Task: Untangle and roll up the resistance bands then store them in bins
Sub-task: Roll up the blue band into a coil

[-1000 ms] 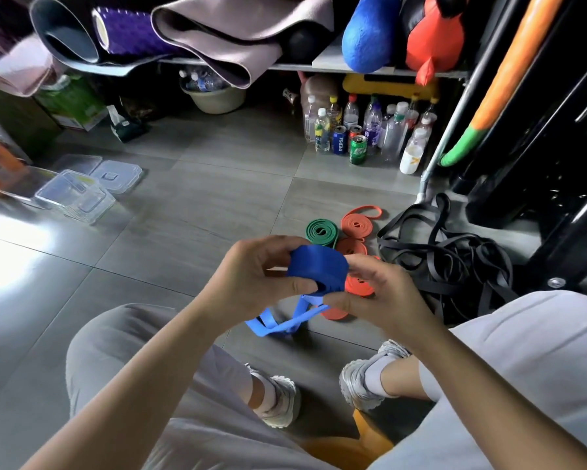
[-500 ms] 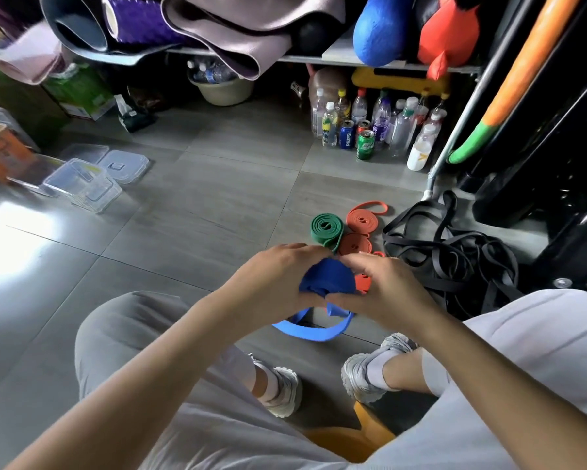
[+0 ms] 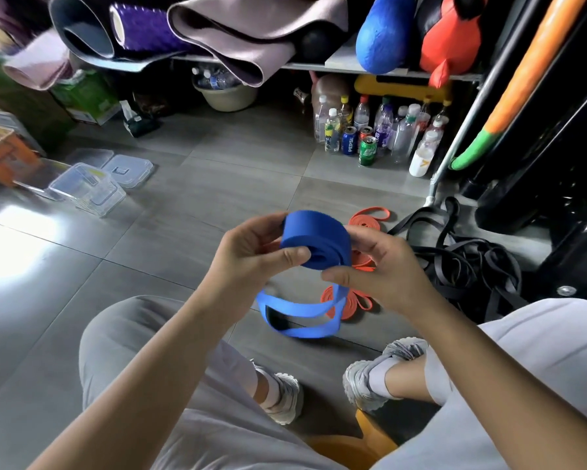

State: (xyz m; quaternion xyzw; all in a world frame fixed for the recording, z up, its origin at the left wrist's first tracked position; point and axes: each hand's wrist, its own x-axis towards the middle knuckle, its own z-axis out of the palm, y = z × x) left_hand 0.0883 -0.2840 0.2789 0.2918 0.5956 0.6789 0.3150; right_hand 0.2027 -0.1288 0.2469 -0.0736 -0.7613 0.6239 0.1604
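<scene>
The person is sitting low over the floor point(image 3: 217, 198) and is holding a blue band point(image 3: 314, 239) up in front of the knees with both hands. Most of it is already wound into a thick coil, while a loose loop is hanging from the underside and twisting once before it comes back up. The left hand point(image 3: 251, 252) is gripping the coil, with its thumb pressing on the near face and its fingers point(image 3: 271, 220) curling round the back. The right hand point(image 3: 383, 269) is pinching the coil's right edge, and its thumb is pressing where the loose length leaves the roll. The rolling step looks well advanced for this band, though a fair tail is waiting to be wound in. The next move is likely calling for the right hand to flatten out the twist and feed the tail on, while the left hand is turning the coil and keeping it tight so that the layers are not springing apart. Orange bands point(image 3: 353, 300) are lying on the floor just beyond the hands, some coiled, and a heap of black bands point(image 3: 461, 266) is sitting tangled to the right. Clear bins point(image 3: 88, 188) and their lids point(image 3: 127, 167) are standing well apart to the left, so storing is yet to come.
</scene>
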